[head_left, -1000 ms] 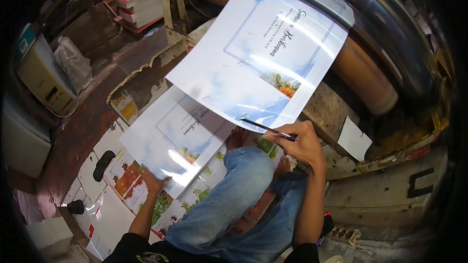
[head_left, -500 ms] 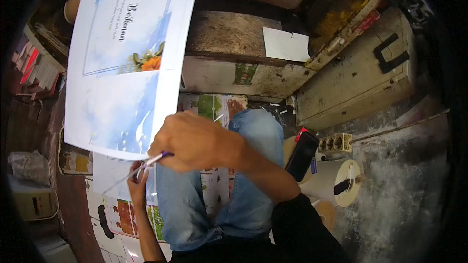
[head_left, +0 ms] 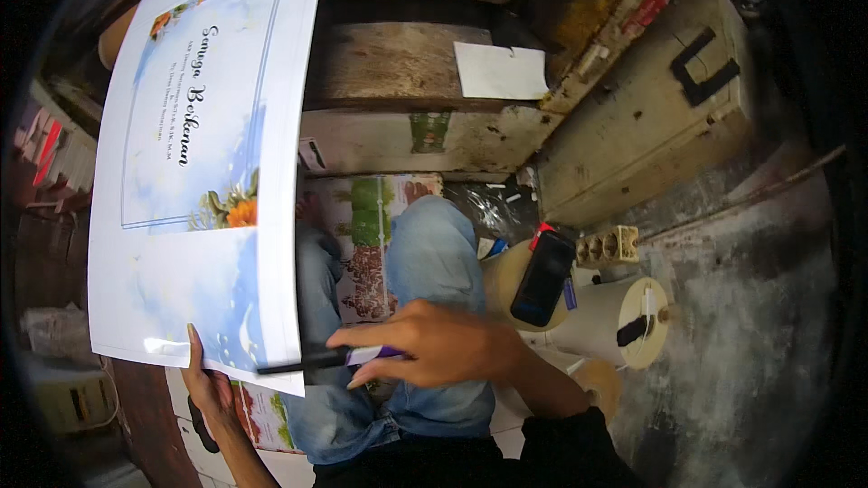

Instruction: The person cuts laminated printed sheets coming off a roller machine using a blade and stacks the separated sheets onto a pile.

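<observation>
Since the earlier frame, left hand (head_left: pixel 208 387) has come up to the sheet's (head_left: pixel 181 280) lower edge; right hand (head_left: pixel 443 343) has drawn back off its corner. Left grip pinches the glossy, gently curled sheet; right grip closed on a purple-handled knife (head_left: pixel 366 357), dark blade crossing that corner. Sheet left of denim knees (head_left: pixel 434 235); open room between knees and rough wooden ledge (head_left: pixel 380 68).

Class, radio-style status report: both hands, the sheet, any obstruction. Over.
Left hand pinching printed sheet at its near edge. Right hand gripping purple-handled tool. Sheet printed side up. Tool's dark end overlaps sheet's near right corner; contact unclear.
</observation>
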`<act>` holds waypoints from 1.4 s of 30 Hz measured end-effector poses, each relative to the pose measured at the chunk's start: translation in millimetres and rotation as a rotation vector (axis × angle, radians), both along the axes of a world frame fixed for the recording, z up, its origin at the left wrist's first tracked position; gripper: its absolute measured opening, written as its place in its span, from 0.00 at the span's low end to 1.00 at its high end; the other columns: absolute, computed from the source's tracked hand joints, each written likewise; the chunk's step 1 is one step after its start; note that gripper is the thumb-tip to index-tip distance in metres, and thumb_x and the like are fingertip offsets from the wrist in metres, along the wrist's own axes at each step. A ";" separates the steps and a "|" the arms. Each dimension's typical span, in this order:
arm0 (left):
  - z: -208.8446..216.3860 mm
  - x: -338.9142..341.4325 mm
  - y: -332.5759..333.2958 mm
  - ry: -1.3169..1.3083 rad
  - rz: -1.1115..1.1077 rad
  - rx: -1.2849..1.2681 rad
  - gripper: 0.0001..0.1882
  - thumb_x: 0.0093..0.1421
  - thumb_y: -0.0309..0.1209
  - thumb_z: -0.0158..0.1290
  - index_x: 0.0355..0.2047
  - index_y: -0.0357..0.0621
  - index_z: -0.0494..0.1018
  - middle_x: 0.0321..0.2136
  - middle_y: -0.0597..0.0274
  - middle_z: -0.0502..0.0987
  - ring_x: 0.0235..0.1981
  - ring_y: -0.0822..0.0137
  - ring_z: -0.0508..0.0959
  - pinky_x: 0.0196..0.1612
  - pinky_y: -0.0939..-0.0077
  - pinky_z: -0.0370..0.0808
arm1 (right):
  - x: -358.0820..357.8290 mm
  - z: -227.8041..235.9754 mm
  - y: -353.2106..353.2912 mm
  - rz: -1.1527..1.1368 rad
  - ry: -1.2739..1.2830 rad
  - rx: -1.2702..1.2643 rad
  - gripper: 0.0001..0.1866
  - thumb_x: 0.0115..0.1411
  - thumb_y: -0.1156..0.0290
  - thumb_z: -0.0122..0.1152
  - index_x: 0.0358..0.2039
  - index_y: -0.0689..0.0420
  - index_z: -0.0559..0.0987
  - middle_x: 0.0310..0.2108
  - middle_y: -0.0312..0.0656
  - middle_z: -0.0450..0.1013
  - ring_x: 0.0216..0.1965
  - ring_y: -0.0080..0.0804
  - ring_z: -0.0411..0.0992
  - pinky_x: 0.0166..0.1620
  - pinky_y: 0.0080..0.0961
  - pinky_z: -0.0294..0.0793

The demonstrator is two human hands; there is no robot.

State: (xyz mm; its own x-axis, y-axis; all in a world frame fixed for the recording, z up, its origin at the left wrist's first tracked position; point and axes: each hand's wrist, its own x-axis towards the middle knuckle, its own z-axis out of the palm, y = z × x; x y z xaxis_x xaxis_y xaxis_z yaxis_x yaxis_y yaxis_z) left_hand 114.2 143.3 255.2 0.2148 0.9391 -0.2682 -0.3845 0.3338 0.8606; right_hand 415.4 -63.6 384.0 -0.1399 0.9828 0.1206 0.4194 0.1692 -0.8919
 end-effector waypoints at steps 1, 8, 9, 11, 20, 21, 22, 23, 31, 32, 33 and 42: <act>1.1 -8.5 -3.4 -0.019 -0.071 -0.005 0.21 0.66 0.28 0.50 0.56 0.30 0.65 0.49 0.51 0.73 0.45 0.64 0.77 0.47 0.68 0.78 | 5.5 1.7 -2.6 -0.015 0.122 -0.150 0.15 0.62 0.71 0.58 0.48 0.61 0.76 0.27 0.46 0.77 0.20 0.32 0.75 0.26 0.28 0.74; -50.7 -13.5 -51.2 0.040 -0.067 -0.154 0.13 0.63 0.26 0.54 0.45 0.36 0.67 0.37 0.57 0.75 0.35 0.67 0.79 0.37 0.69 0.81 | 87.4 -20.0 17.5 -0.772 0.254 0.101 0.11 0.66 0.69 0.51 0.45 0.61 0.73 0.25 0.39 0.76 0.19 0.18 0.70 0.21 0.18 0.68; -52.7 -14.9 -57.3 0.036 -0.037 -0.145 0.13 0.63 0.26 0.54 0.45 0.36 0.67 0.37 0.57 0.75 0.35 0.67 0.79 0.37 0.69 0.81 | 103.4 -20.1 32.5 -0.805 0.271 0.166 0.11 0.67 0.68 0.50 0.45 0.61 0.74 0.25 0.39 0.76 0.19 0.18 0.70 0.20 0.16 0.68; -54.6 -10.2 -73.0 0.042 -0.067 -0.166 0.13 0.63 0.26 0.53 0.46 0.37 0.65 0.37 0.59 0.74 0.35 0.68 0.78 0.37 0.70 0.80 | 142.4 -22.7 65.6 -0.853 0.299 0.292 0.13 0.67 0.65 0.50 0.43 0.61 0.74 0.25 0.40 0.76 0.18 0.19 0.71 0.18 0.15 0.66; -49.1 -1.5 -128.9 0.154 0.007 -0.087 0.29 0.61 0.25 0.56 0.60 0.46 0.57 0.51 0.58 0.69 0.51 0.61 0.71 0.54 0.61 0.72 | 264.7 -46.2 165.2 -0.821 0.249 0.280 0.16 0.66 0.62 0.53 0.40 0.65 0.76 0.23 0.42 0.76 0.14 0.19 0.69 0.15 0.16 0.63; -51.4 -3.7 -133.9 0.164 0.004 -0.071 0.30 0.60 0.25 0.56 0.61 0.47 0.57 0.52 0.58 0.68 0.53 0.61 0.70 0.56 0.61 0.70 | 268.4 -54.9 169.6 -0.807 0.248 0.279 0.16 0.66 0.62 0.53 0.40 0.65 0.76 0.23 0.42 0.76 0.14 0.19 0.69 0.15 0.16 0.63; -55.3 -7.0 -138.5 0.160 0.017 -0.073 0.30 0.60 0.25 0.56 0.61 0.47 0.57 0.52 0.58 0.68 0.53 0.61 0.70 0.56 0.61 0.70 | 269.1 -64.0 170.4 -0.785 0.237 0.254 0.16 0.66 0.62 0.53 0.41 0.65 0.76 0.23 0.42 0.76 0.13 0.19 0.68 0.15 0.16 0.62; -60.0 -11.4 -142.2 0.161 -0.009 -0.088 0.30 0.61 0.26 0.56 0.61 0.44 0.57 0.52 0.58 0.68 0.53 0.62 0.70 0.56 0.62 0.69 | 270.8 -72.5 168.6 -0.765 0.224 0.230 0.16 0.65 0.62 0.53 0.41 0.65 0.76 0.23 0.42 0.76 0.13 0.19 0.68 0.14 0.16 0.62; -53.6 -28.0 -158.9 0.216 -0.014 -0.156 0.32 0.61 0.29 0.57 0.61 0.42 0.54 0.51 0.57 0.68 0.53 0.61 0.70 0.55 0.62 0.70 | 248.3 -77.9 156.3 -0.889 -0.169 0.458 0.11 0.56 0.72 0.65 0.39 0.60 0.80 0.21 0.36 0.71 0.17 0.22 0.66 0.20 0.22 0.63; -49.6 -32.4 -162.2 0.227 -0.004 -0.146 0.33 0.60 0.29 0.57 0.61 0.42 0.54 0.51 0.56 0.68 0.53 0.61 0.70 0.55 0.62 0.70 | 246.0 -74.0 157.6 -1.040 -0.343 0.645 0.13 0.53 0.74 0.67 0.40 0.59 0.80 0.22 0.37 0.71 0.20 0.24 0.67 0.22 0.24 0.64; -48.7 -34.0 -165.7 0.238 0.010 -0.135 0.33 0.60 0.28 0.58 0.61 0.42 0.54 0.51 0.56 0.68 0.52 0.61 0.70 0.55 0.61 0.70 | 244.1 -68.0 157.9 -1.065 -0.496 0.816 0.19 0.50 0.78 0.66 0.45 0.51 0.81 0.30 0.39 0.70 0.27 0.27 0.69 0.27 0.26 0.68; -94.4 -63.4 -197.5 0.331 0.142 -0.185 0.30 0.61 0.27 0.57 0.59 0.41 0.56 0.52 0.56 0.68 0.52 0.61 0.71 0.55 0.64 0.70 | 231.0 -29.1 141.8 -0.661 -0.590 0.856 0.27 0.39 0.89 0.60 0.41 0.50 0.84 0.48 0.40 0.74 0.33 0.34 0.74 0.37 0.28 0.76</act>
State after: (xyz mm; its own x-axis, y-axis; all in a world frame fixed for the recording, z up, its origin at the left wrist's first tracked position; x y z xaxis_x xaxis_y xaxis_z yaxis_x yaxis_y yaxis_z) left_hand 50.8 -54.3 160.8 -0.0394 0.8827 -0.4683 -0.1503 0.4581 0.8761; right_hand 646.4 78.3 354.9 0.1030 0.5206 0.8476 0.9476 0.2077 -0.2427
